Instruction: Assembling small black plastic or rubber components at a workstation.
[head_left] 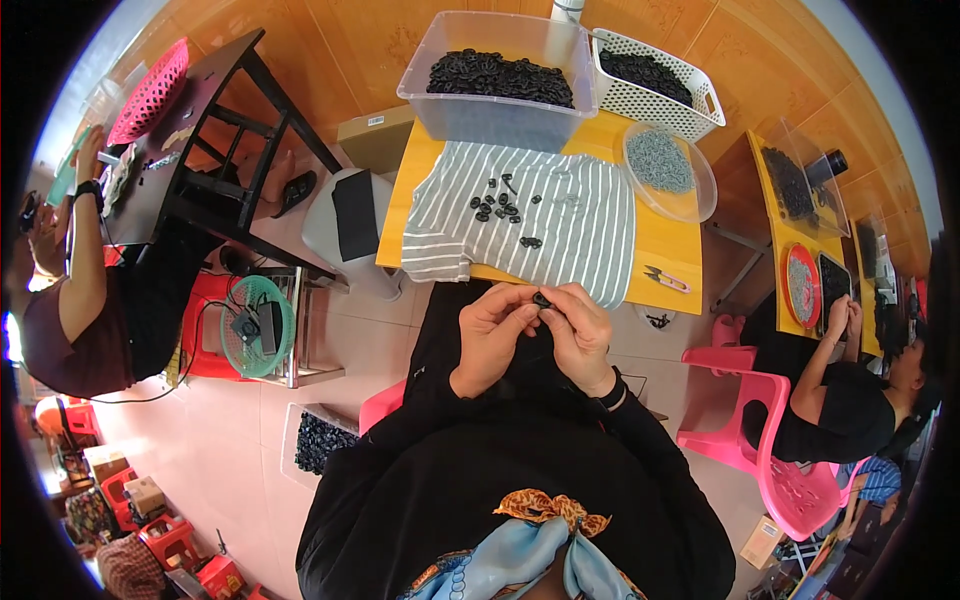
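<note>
Both bare hands meet at the near edge of the table, thumbs and fingertips drawn in close. The left hand and the right hand pinch one small black piece between them, just off the cloth. Fingers cover much of it; from here I cannot tell whether a second part is in the grip.

Step in hand, as I judge it: close fingertip work on a single piece, perhaps fitting or checking it. The next move seems to call for a firm hold by one hand and a small press or turn by the other, then an unhurried release; a part this small could slip.

Beyond the fingers: a grey-and-white striped cloth over the yellow table, a loose scatter of black pieces on it. Snips lie at right, beside the cloth.

Farther back: a clear bin holding a heap of black parts, a white perforated basket with more, and a round clear tub of small grey parts.

Outermost: a co-worker in black at another table, right; another in dark red, left.
</note>
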